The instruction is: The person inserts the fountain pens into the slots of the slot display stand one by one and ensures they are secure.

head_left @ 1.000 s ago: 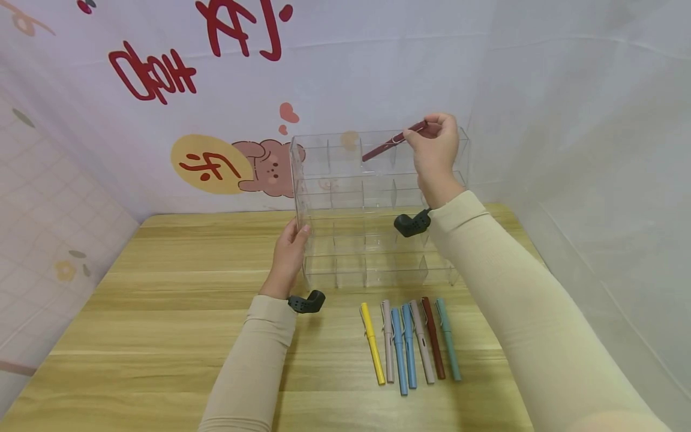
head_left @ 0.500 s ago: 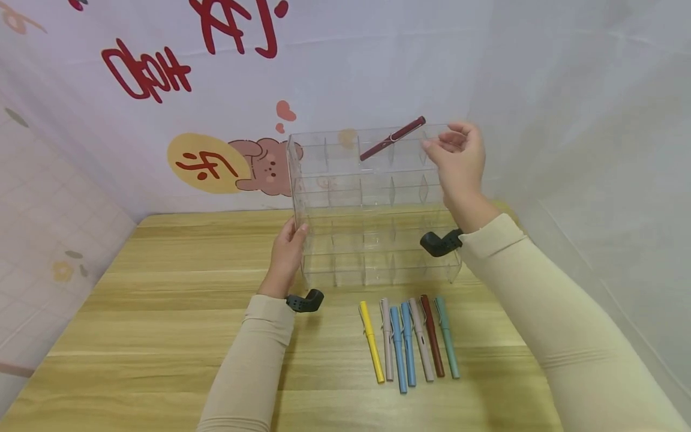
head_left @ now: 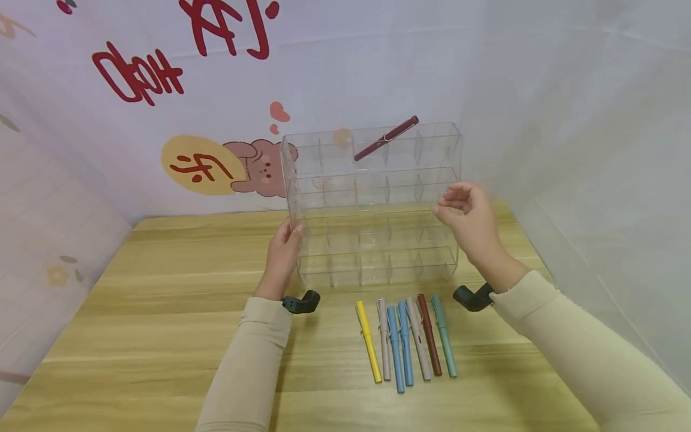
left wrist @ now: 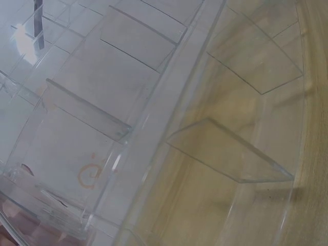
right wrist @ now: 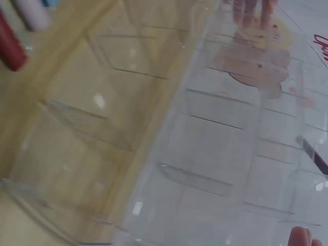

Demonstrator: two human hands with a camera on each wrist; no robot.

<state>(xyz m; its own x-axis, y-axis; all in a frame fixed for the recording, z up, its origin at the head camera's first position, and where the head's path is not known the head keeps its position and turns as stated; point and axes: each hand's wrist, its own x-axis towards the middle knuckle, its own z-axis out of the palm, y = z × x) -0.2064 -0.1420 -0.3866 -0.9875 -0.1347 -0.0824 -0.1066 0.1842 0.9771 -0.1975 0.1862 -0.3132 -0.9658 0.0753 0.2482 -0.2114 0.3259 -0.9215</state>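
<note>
A clear acrylic rack (head_left: 337,259) with divided tiers stands upright on the table. My left hand (head_left: 281,258) grips its left side, thumb in front. Across the top tier lies a capped dark red pen (head_left: 385,138), slanted, its right end rising above the rack's rim. Beside the rack's right side is my right hand (head_left: 472,225), fingers loosely bent and nothing between them. In the right wrist view the slanted pen (right wrist: 313,155) shows at the right edge, with the right hand's fingertips (right wrist: 301,237) at the bottom. Clear dividers (left wrist: 236,151) fill the left wrist view.
In front of the rack several capped pens lie side by side on the wooden table (head_left: 178,324): a yellow pen (head_left: 369,342), grey-pink and blue ones, a brown-red pen (head_left: 429,336) and a green pen (head_left: 444,336). A printed cloth (head_left: 388,72) hangs behind.
My right hand has let go of the dark red pen, drawn off to the right and come down beside the rack. The pen stays slanted in the top tier. My left hand keeps its grip.
</note>
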